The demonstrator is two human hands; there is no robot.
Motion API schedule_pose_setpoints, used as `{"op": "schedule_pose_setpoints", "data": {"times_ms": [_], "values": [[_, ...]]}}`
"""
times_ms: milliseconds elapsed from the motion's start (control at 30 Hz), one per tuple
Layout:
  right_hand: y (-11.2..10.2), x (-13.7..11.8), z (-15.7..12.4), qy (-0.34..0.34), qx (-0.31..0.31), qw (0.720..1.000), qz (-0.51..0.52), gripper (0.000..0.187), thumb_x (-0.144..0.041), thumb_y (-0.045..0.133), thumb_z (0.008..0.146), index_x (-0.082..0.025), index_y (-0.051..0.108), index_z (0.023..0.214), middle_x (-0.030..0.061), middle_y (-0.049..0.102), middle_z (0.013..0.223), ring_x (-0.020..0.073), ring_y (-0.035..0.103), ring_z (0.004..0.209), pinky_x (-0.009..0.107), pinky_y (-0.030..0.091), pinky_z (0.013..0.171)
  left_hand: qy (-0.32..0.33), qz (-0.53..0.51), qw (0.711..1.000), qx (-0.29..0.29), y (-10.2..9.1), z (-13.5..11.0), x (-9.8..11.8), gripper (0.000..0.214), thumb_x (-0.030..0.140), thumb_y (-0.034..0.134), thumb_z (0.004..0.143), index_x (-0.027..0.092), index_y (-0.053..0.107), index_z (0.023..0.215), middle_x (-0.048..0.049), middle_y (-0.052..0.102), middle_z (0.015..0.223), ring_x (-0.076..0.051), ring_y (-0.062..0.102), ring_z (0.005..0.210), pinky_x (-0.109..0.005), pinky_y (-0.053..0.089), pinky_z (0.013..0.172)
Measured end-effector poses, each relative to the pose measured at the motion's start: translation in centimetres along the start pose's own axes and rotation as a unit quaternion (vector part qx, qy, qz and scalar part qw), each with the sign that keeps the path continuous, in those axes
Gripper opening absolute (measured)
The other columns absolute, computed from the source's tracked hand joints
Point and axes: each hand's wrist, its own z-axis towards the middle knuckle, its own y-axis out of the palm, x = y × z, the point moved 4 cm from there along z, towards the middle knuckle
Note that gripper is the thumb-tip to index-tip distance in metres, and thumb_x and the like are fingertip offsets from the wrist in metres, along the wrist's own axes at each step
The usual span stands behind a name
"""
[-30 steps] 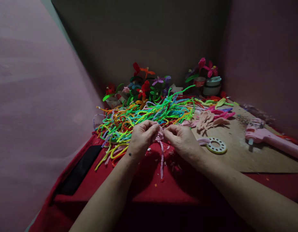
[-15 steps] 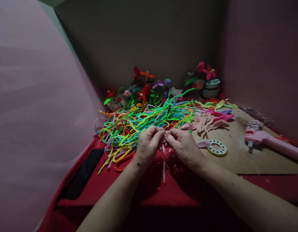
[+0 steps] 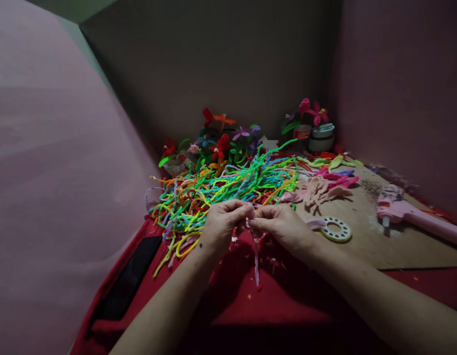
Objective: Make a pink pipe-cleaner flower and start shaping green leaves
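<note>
My left hand [image 3: 221,225] and my right hand [image 3: 281,227] meet fingertip to fingertip over a red cloth [image 3: 228,301]. Both pinch the top of a pale pink pipe cleaner [image 3: 255,256], whose tail hangs straight down between them. Just beyond my knuckles lies a big tangle of coloured pipe cleaners [image 3: 224,187] in green, yellow, orange and blue. Small pink and white scraps are scattered on the cloth under my hands.
Finished pipe-cleaner flowers [image 3: 221,140] stand at the back, with a pot of pink flowers [image 3: 313,118] to their right. Pink petal shapes [image 3: 321,188], a round ring tool [image 3: 335,230] and a pink glue gun [image 3: 406,212] lie on a wooden board [image 3: 399,246]. A black phone [image 3: 130,276] lies left.
Both hands have stayed pinched together on the pink pipe cleaner, with small finger shifts at its top. The view has tilted slightly, so everything sits a little lower in the frame.
</note>
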Motion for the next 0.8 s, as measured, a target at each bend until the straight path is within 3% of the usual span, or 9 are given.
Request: {"op": "schedule_pose_setpoints", "data": {"times_ms": [233,433,500,633,800], "values": [[0.7,0.5,1.0,-0.002,0.028,0.999,-0.032,0.020,-0.018,0.057,0.066,-0.015,0.050,0.047,-0.0040,0.048,0.046,0.0073,0.040,0.047,0.024,0.030,0.052,-0.033,-0.135,0.988,0.064,0.1,0.5,-1.1,0.022,0.028,0.071,0.062,0.012,0.055,0.061,0.0062,0.044,0.044,-0.002,0.034,0.039,-0.016,0.028,0.041],[0.6,-0.2,1.7,0.031,0.033,0.998,0.046,0.017,-0.023,0.064,0.062,-0.013,0.055,0.053,-0.0040,0.049,0.050,0.0071,0.039,0.048,0.024,0.028,0.052,-0.035,-0.125,0.991,0.026,-0.9,0.8,-0.7,0.027,0.036,0.068,0.066,0.015,0.058,0.080,0.0046,0.052,0.059,-0.003,0.041,0.041,-0.017,0.033,0.042],[0.3,-0.5,1.9,0.024,0.054,0.995,0.074,0.020,-0.028,0.068,0.060,-0.013,0.056,0.054,-0.0040,0.049,0.052,0.0074,0.040,0.050,0.024,0.030,0.053,-0.038,-0.082,0.996,0.011,-1.3,0.7,-0.7,0.030,0.037,0.068,0.066,0.017,0.057,0.085,0.0048,0.053,0.060,-0.003,0.040,0.040,-0.016,0.031,0.039],[0.0,0.1,2.1,0.022,0.092,0.992,0.088,0.027,-0.036,0.070,0.060,-0.012,0.059,0.058,-0.0032,0.050,0.053,0.0083,0.042,0.051,0.025,0.030,0.053,-0.030,0.072,0.997,-0.006,-1.3,0.1,-1.0,0.022,0.036,0.065,0.069,0.015,0.057,0.069,0.0041,0.052,0.052,-0.006,0.040,0.039,-0.019,0.031,0.040],[0.0,0.9,2.1,0.014,0.090,0.993,0.081,0.026,-0.037,0.068,0.062,-0.012,0.061,0.062,-0.0017,0.052,0.057,0.0095,0.043,0.054,0.026,0.032,0.055,0.126,0.253,0.958,0.047,-1.3,-0.4,-0.6,0.019,0.031,0.053,0.079,0.017,0.062,0.070,0.0015,0.054,0.057,-0.010,0.048,0.054,-0.021,0.037,0.055]]}}
